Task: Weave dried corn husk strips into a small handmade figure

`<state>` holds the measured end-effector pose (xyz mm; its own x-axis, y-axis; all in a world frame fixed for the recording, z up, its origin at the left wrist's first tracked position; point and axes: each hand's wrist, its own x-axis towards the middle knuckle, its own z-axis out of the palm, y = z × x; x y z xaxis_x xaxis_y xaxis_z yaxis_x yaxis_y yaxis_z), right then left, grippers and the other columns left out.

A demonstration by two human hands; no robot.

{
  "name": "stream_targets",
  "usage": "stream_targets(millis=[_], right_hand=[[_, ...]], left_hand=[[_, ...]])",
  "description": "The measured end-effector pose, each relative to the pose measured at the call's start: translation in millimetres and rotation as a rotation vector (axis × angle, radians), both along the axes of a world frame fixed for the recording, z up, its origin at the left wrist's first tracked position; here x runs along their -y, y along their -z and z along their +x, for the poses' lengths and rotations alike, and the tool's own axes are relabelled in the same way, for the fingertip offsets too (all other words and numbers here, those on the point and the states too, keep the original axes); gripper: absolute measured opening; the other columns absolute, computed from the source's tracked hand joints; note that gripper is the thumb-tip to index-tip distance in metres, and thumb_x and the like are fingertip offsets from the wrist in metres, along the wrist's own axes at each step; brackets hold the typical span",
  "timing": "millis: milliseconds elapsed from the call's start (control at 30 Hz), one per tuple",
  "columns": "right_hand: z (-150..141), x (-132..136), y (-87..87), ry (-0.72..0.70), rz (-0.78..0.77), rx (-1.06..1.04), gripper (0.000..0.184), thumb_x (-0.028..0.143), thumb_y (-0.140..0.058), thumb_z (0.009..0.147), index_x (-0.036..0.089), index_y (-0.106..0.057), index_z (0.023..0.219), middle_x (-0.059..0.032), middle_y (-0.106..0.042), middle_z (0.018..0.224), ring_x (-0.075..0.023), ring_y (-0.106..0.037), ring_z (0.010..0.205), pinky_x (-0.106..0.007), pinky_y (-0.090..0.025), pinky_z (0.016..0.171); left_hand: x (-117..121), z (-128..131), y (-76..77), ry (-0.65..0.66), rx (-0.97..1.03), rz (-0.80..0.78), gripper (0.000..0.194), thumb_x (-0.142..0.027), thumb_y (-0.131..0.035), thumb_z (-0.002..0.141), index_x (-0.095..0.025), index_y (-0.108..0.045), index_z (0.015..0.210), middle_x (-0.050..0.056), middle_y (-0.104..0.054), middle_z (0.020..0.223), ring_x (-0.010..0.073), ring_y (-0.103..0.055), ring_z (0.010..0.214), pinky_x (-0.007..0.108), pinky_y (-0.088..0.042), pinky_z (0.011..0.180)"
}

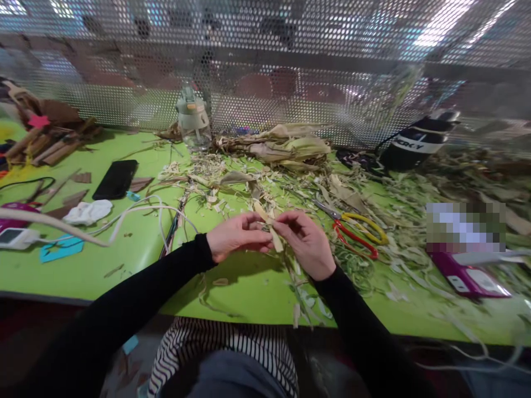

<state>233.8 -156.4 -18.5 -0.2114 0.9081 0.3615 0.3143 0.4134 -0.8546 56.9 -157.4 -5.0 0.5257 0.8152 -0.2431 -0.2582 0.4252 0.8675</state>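
Between my two hands is a pale yellow strip of dried corn husk (pixel 276 241), held over the front part of the green table. My left hand (pixel 240 236) is closed, its thumb and fingers pinching the strip from the left. From the right, my right hand (pixel 307 243) pinches the same strip near its middle. A darker husk piece (pixel 244 179) lies just beyond the fingers. Scissors (pixel 359 229) with red and yellow handles rest to the right of my right hand, among green shreds (pixel 359 271).
Dried husks (pixel 290 146) and a clear bottle (pixel 194 121) stand along the perforated metal screen (pixel 257 66). At right are a black bottle (pixel 415 143) and a magenta device (pixel 468 276). A black phone (pixel 115 179), white cables (pixel 136 205) and crumpled tissue (pixel 88 212) lie at left.
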Motion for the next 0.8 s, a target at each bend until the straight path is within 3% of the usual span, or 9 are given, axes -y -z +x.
stream_targets(millis=[167, 267, 400, 467, 567, 667, 800], right_hand=[[-1.8, 3.9, -3.7, 0.04, 0.031, 0.025, 0.015, 0.036, -0.06, 0.084, 0.022, -0.061, 0.088, -0.0007, -0.064, 0.079, -0.0136, -0.058, 0.066, -0.027, -0.049, 0.064], [-0.3, 3.9, -5.5, 0.063, 0.067, 0.081, 0.017, 0.037, -0.059, 0.085, 0.021, -0.062, 0.089, -0.0026, -0.065, 0.085, -0.0156, -0.06, 0.073, -0.03, -0.05, 0.07], [2.2, 1.6, -2.4, -0.021, -0.012, 0.076, 0.038, 0.044, -0.053, 0.087, 0.022, -0.052, 0.119, -0.0084, -0.062, 0.112, -0.0204, -0.059, 0.099, -0.037, -0.049, 0.084], [2.4, 0.1, 1.3, -0.12, -0.12, 0.028, 0.045, 0.047, -0.051, 0.087, 0.022, -0.047, 0.125, -0.0086, -0.062, 0.11, -0.0199, -0.061, 0.098, -0.036, -0.051, 0.083], [0.6, -1.5, 6.0, -0.119, -0.151, -0.026, 0.046, 0.047, -0.062, 0.08, 0.022, -0.053, 0.116, -0.0049, -0.066, 0.094, -0.018, -0.063, 0.085, -0.032, -0.053, 0.074], [-2.2, -1.2, 5.6, -0.048, -0.126, -0.046, 0.031, 0.043, -0.068, 0.076, 0.021, -0.06, 0.097, -0.0018, -0.066, 0.08, -0.0157, -0.063, 0.072, -0.029, -0.052, 0.066], [-3.3, 1.1, -0.8, -0.095, -0.172, -0.054, 0.023, 0.041, -0.066, 0.078, 0.02, -0.06, 0.085, 0.0008, -0.065, 0.068, -0.0134, -0.061, 0.06, -0.026, -0.049, 0.057]], left_hand=[[0.7, 2.1, 7.5, 0.002, -0.25, 0.359, 0.023, -0.012, -0.064, 0.072, -0.013, -0.051, 0.09, 0.0, -0.06, 0.077, 0.0085, -0.059, 0.06, 0.025, -0.051, 0.061], [0.8, 0.3, 8.3, 0.001, -0.372, 0.431, 0.02, -0.02, -0.066, 0.074, -0.014, -0.051, 0.086, 0.0, -0.06, 0.07, 0.0091, -0.059, 0.058, 0.024, -0.05, 0.059], [-2.6, -0.8, 5.6, 0.002, -0.256, 0.214, 0.02, -0.03, -0.06, 0.082, -0.014, -0.049, 0.079, -0.003, -0.054, 0.058, 0.0065, -0.053, 0.046, 0.019, -0.046, 0.046], [-4.9, -1.4, 2.9, -0.011, -0.135, 0.102, 0.023, -0.031, -0.055, 0.086, -0.012, -0.051, 0.074, -0.003, -0.053, 0.058, 0.0041, -0.051, 0.045, 0.016, -0.044, 0.045], [-6.9, -3.1, -0.1, -0.016, -0.06, 0.012, 0.028, -0.033, -0.054, 0.087, -0.011, -0.053, 0.071, -0.002, -0.053, 0.06, 0.0027, -0.05, 0.045, 0.014, -0.043, 0.044], [-6.6, -4.6, -0.8, 0.095, -0.08, -0.075, 0.027, -0.036, -0.056, 0.086, -0.011, -0.055, 0.073, -0.002, -0.054, 0.059, 0.004, -0.051, 0.044, 0.014, -0.042, 0.042], [-4.6, -4.9, -0.8, 0.201, -0.097, -0.13, 0.024, -0.031, -0.05, 0.089, -0.011, -0.058, 0.078, -0.002, -0.053, 0.056, 0.0052, -0.051, 0.044, 0.015, -0.041, 0.04]])
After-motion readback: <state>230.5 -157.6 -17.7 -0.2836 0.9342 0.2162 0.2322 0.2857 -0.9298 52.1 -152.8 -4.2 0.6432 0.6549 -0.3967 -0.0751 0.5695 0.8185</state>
